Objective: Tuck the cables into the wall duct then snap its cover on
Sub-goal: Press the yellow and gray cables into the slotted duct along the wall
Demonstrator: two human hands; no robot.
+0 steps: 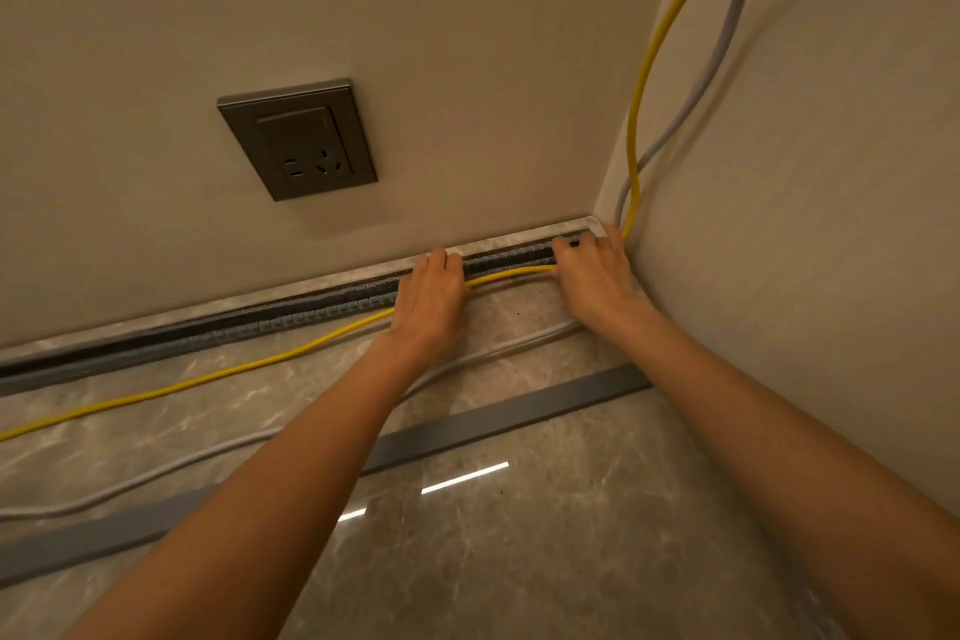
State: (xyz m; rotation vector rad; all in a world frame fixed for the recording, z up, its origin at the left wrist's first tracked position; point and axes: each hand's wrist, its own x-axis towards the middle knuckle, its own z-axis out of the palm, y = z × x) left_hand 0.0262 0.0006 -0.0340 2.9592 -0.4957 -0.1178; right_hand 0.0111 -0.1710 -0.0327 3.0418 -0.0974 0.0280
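Duct: the dark wall duct (322, 307) runs along the bottom of the back wall, where the wall meets the floor. Its top is open and its slotted side shows.

Yellow cable: the yellow cable (644, 83) comes down the corner on the right, bends at the floor and runs left along the duct. Between the 2 hands it lies at the duct's front edge. Left of the hands it lies loose on the floor.

Grey cable: the grey cable (722, 52) comes down the same corner. Then it lies on the floor, nearer the person than the duct.

Cover: the long grey cover (498, 418) lies flat on the floor (519, 561), apart from the duct and under both arms.

Left hand: the left hand (428, 288) lies palm down on the yellow cable at the duct, fingers bent over it.

Right hand: the right hand (592, 276) is near the corner, palm down, fingers curled onto the yellow cable and the duct.

Socket: a grey wall socket (297, 139) sits above the duct, up and left of the hands.
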